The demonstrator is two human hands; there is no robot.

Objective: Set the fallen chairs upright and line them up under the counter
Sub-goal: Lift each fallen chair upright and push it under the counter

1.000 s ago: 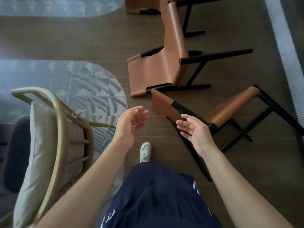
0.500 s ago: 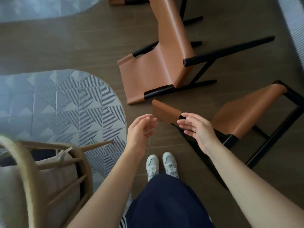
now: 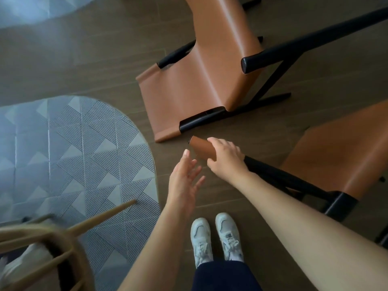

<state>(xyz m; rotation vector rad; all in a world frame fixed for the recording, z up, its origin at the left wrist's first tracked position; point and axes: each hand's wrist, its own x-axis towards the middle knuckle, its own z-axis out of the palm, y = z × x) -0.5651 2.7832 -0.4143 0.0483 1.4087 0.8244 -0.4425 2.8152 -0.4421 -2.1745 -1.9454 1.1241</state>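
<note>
Domestic living or dining area. A home interior is indicated by the dark plank floor, on which a grey geometric-patterned rug with a rounded end is laid; a second rug is seen at the upper left. Household furniture is represented by a tan leather chair on a black frame, a matching second leather chair, both tipped over, and a blurred pale wooden spindle-back chair with a cushion.

The far chair and the near chair both have tan-brown leather on black frames. The floor is dark brown planking. The rug is grey-blue, patterned with triangles and fine dark stripes. The shoes are pale grey-white, the trousers navy, and the wooden chair light beige.
</note>
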